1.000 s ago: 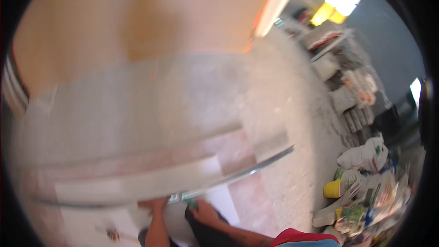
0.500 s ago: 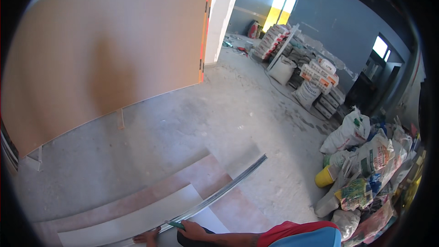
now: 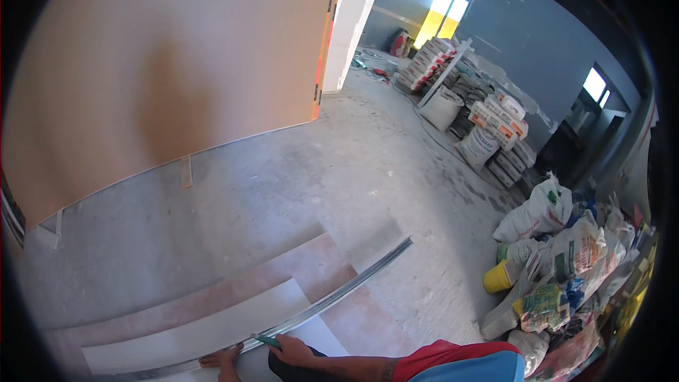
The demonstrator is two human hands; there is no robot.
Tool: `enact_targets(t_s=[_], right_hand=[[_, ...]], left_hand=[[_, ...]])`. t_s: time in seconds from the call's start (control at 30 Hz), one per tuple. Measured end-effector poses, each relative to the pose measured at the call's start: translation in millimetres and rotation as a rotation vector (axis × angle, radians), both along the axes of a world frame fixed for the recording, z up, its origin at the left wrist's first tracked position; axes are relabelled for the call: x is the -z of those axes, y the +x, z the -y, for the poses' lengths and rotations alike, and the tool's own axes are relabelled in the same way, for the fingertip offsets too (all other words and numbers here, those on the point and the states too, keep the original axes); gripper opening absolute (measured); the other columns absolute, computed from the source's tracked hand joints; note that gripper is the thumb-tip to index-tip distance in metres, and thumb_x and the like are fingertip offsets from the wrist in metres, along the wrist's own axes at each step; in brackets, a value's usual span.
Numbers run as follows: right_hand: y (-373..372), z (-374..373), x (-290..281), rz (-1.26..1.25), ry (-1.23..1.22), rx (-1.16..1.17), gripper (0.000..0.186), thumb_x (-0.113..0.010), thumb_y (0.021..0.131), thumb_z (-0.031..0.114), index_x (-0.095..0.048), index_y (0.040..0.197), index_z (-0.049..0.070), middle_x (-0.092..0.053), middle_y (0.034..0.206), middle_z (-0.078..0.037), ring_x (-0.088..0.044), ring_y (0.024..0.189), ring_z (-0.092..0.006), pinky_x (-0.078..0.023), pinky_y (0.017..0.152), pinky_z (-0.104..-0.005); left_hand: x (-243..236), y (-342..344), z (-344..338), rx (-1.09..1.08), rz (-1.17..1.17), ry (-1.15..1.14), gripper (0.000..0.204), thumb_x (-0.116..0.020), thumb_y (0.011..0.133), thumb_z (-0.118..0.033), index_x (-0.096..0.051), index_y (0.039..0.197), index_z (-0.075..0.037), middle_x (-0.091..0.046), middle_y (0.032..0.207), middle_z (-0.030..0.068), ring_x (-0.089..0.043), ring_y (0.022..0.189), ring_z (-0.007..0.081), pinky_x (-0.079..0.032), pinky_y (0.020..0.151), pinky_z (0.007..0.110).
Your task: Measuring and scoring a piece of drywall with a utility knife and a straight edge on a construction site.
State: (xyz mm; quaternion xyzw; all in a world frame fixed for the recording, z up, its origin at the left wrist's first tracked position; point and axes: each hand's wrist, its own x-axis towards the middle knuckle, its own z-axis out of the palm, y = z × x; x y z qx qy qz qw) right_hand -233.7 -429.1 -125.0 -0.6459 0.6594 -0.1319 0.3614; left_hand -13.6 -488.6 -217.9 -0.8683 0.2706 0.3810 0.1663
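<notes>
A long metal profile (image 3: 351, 285) lies slantwise across a white board (image 3: 212, 325), which rests on a larger pinkish sheet (image 3: 304, 258) on the floor. At the lower edge my left hand (image 3: 223, 361) presses on the profile with its fingers stretched out. To its right, my right hand (image 3: 291, 351) is closed around a slim green tool (image 3: 268, 341), whose tip reaches the profile's edge. The tool's exact kind is too small to make out. My right forearm and red and blue sleeve come in from the lower right.
A tall brown panel (image 3: 240, 56) stands on the left, propped on small wooden feet (image 3: 187, 172). On the right are piled plastic bags (image 3: 537, 209) and a yellow bucket (image 3: 499, 277). Stacked sacks (image 3: 488, 131) stand farther back by the grey wall (image 3: 523, 35). Concrete floor (image 3: 339, 170) lies between.
The view has tilted slightly. Both hands have shifted a little up and left in the picture; their hold on the profile and the green tool looks the same.
</notes>
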Motion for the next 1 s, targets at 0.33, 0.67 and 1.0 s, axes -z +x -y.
enact_targets(t_s=[0.33, 0.67, 1.0], right_hand=[[1, 5, -4, 0.011, 0.003, -0.025, 0.040, -0.052, 0.095, 0.041, -0.053, 0.100, 0.001, -0.062, 0.098, -0.025, -0.060, 0.089, -0.0461, -0.047, 0.080, -0.0553], [-4, 0, 2, 0.047, -0.033, 0.017, 0.036, -0.057, 0.092, 0.038, -0.055, 0.098, 0.002, -0.062, 0.096, -0.023, -0.059, 0.090, -0.0464, -0.047, 0.080, -0.0546], [-62, -42, -28, 0.084, -0.234, 0.062, 0.041, -0.062, 0.089, 0.042, -0.060, 0.099, 0.002, -0.064, 0.090, -0.024, -0.062, 0.086, -0.0427, -0.047, 0.077, -0.0519]], left_hand=[[-7, 5, 4, -0.027, -0.017, 0.005, 0.154, -0.078, 0.049, -0.077, 0.004, 0.152, 0.002, 0.015, 0.155, 0.0323, 0.023, 0.142, 0.0474, 0.004, 0.111, 0.068], [-34, 3, -3, -0.086, -0.036, -0.019, 0.157, -0.079, 0.047, -0.078, 0.005, 0.151, 0.003, 0.016, 0.156, 0.0288, 0.023, 0.143, 0.0441, 0.000, 0.111, 0.069], [-42, 49, -110, 0.100, 0.055, -0.289, 0.115, -0.063, 0.072, -0.074, -0.017, 0.154, -0.008, -0.006, 0.160, 0.0233, -0.004, 0.147, 0.0452, -0.007, 0.109, 0.073]])
